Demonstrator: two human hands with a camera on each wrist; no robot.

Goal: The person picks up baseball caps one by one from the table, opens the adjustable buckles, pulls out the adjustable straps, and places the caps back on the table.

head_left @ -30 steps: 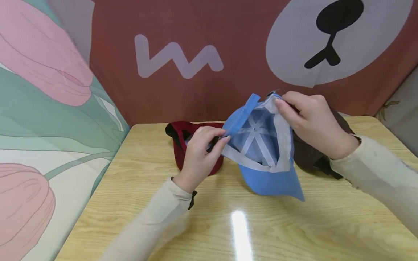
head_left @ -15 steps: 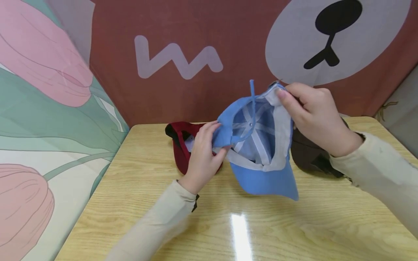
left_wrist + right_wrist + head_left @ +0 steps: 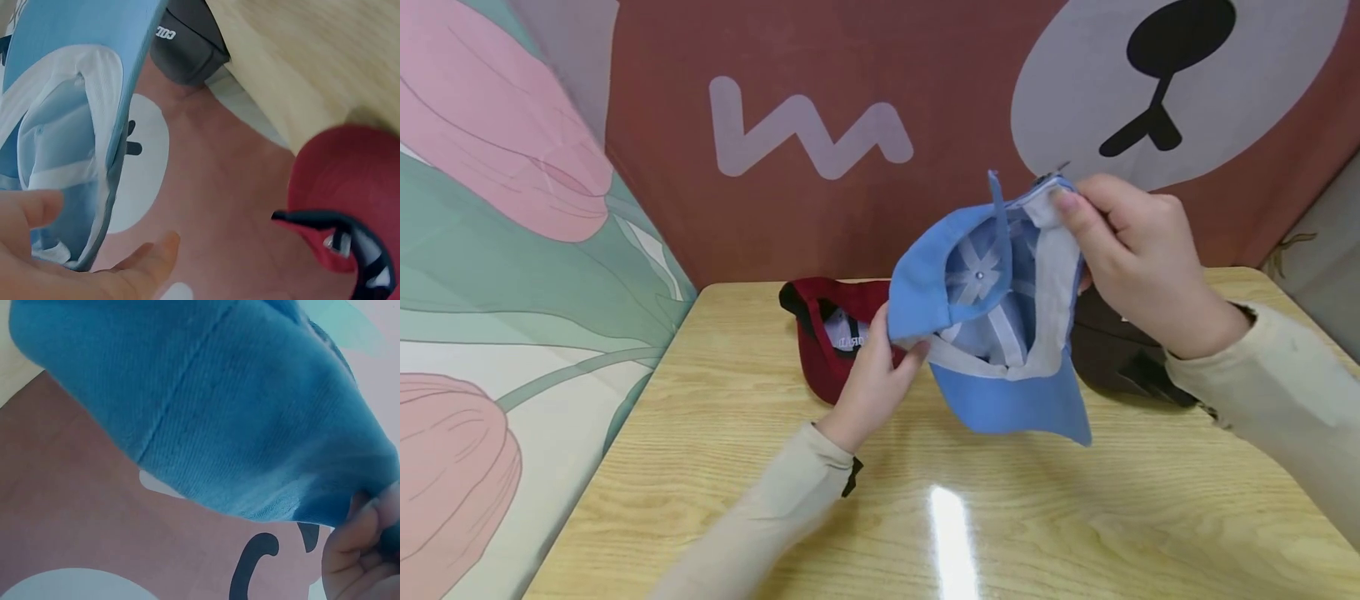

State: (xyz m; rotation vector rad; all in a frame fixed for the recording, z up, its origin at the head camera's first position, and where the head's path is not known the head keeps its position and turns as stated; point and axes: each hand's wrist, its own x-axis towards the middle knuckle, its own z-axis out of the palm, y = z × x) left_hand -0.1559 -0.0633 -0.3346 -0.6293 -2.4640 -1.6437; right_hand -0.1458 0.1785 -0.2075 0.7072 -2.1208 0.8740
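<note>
A light blue baseball cap (image 3: 1007,400) hangs above the table, its white-taped inside facing me and brim down. Its loose blue back strap (image 3: 1000,242) curves up across the opening. At the left edge my left hand (image 3: 876,375) holds the cap, thumb on the inner band and fingers behind. My right hand (image 3: 1138,258) pinches the upper right corner, beside a small buckle. The left wrist view shows the left hand (image 3: 106,269) around the cap's rim (image 3: 106,81). In the right wrist view, blue fabric (image 3: 206,412) fills much of the picture.
A red cap (image 3: 820,358) lies on the wooden table (image 3: 700,467) behind the left hand, lettering inside it. The dark brown cap (image 3: 1105,358) lies to the right, partly behind the right hand. A printed cloth (image 3: 850,217) hangs behind the table.
My left hand has let the blue strap go and now holds the cap's edge. The right hand has risen slightly with its corner, and the cap's opening has turned.
</note>
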